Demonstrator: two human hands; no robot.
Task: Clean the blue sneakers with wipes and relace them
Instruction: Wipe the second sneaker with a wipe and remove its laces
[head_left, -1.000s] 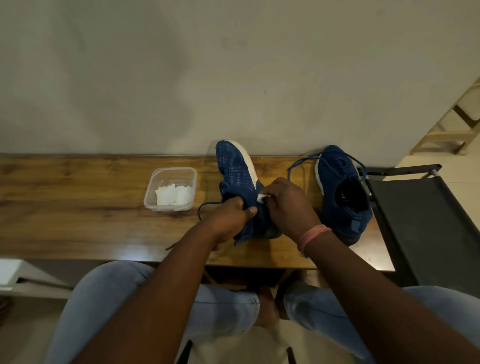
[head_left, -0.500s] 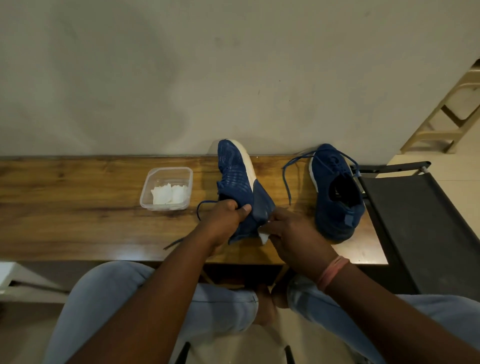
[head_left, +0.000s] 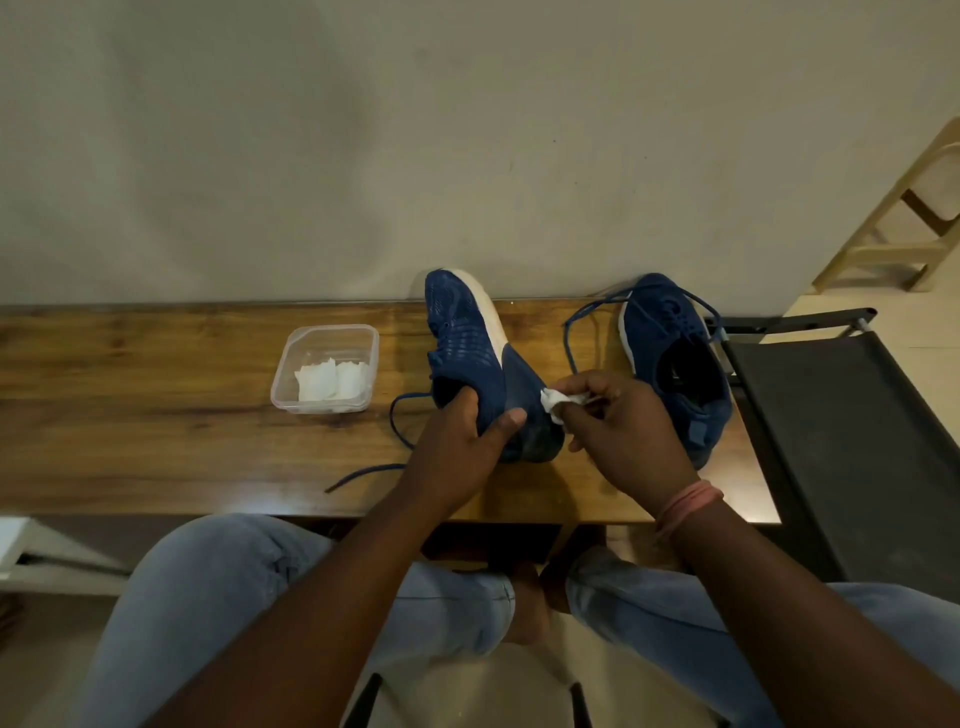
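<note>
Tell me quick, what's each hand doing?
Left hand: grips the tipped sneaker by its collar.
Right hand: pinches a white wipe against that sneaker's heel side.

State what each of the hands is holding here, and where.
Left hand grips the tilted sneaker at its heel collar. Right hand pinches a crumpled wipe against that sneaker's heel.
</note>
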